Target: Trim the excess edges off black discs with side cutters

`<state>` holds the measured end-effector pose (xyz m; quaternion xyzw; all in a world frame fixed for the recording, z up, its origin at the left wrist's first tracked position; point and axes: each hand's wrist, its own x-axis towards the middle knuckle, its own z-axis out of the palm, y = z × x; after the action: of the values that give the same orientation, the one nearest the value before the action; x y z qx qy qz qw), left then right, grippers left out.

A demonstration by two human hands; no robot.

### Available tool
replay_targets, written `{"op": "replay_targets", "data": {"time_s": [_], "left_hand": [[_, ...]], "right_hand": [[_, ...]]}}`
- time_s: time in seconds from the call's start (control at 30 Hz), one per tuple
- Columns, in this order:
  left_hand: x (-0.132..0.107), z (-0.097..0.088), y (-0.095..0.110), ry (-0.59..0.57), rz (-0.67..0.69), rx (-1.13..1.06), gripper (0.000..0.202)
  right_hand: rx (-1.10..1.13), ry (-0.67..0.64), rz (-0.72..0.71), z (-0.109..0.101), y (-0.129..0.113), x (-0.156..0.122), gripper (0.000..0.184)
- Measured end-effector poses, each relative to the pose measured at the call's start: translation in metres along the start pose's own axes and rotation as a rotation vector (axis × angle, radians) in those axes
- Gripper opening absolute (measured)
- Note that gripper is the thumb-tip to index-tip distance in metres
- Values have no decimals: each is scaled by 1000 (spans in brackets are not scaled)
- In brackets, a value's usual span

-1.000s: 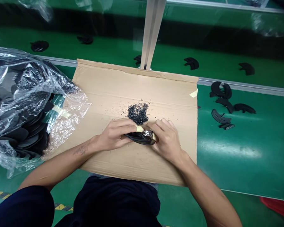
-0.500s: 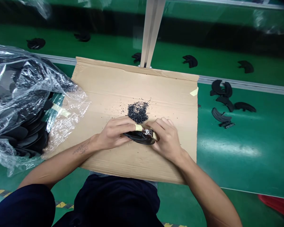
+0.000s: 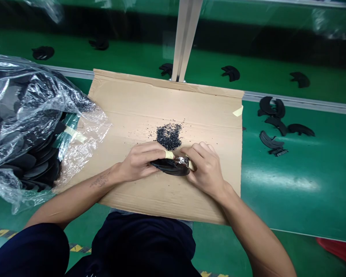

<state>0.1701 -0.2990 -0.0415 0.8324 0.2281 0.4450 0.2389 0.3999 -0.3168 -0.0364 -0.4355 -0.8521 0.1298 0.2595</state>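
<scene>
My left hand (image 3: pixel 142 161) grips a curved black plastic part (image 3: pixel 173 167) by its left end, with yellow tape wrapped around the thumb. In my right hand (image 3: pixel 206 166) is a pair of nippers (image 3: pixel 182 160), its metal head at the part's upper right edge. My right fingers are closed round the handles, which they mostly hide. Just beyond the hands, a heap of small black scraps (image 3: pixel 168 136) lies on the cardboard sheet (image 3: pixel 127 100). Whether the nippers' jaws touch the part I cannot make out.
A clear plastic bag (image 3: pixel 40 100) full of black parts (image 3: pixel 37 165) lies at the left. Several loose black parts (image 3: pixel 272 140) rest on the green table (image 3: pixel 279 196) to the right. More parts sit on a green surface (image 3: pixel 256 61) behind a metal post (image 3: pixel 187 40).
The nippers' head has shifted very slightly right and up against the black part. Both hands keep their hold, and the view has moved a little.
</scene>
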Motion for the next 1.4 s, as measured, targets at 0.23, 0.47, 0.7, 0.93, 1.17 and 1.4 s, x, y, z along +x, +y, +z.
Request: {"op": "replay_targets", "data": {"time_s": [0.23, 0.47, 0.7, 0.93, 1.17, 1.4], "left_hand": [[-2, 2, 0, -32, -9, -11, 14], [-2, 3, 1, -26, 10, -2, 12], [-1, 2, 3, -36, 5, -3, 13], [-1, 0, 2, -50, 17, -2, 11], [0, 0, 3, -50, 25, 12, 11], [0, 1, 3, -43, 21, 13, 10]], "right_hand": [[3, -66, -22, 1, 0, -1, 21], [136, -68, -22, 1, -2, -1, 22], [197, -39, -25, 3, -3, -1, 20], [171, -51, -29, 2, -3, -1, 22], [156, -47, -40, 2, -2, -1, 22], [153, -39, -39, 2, -3, -1, 21]]}}
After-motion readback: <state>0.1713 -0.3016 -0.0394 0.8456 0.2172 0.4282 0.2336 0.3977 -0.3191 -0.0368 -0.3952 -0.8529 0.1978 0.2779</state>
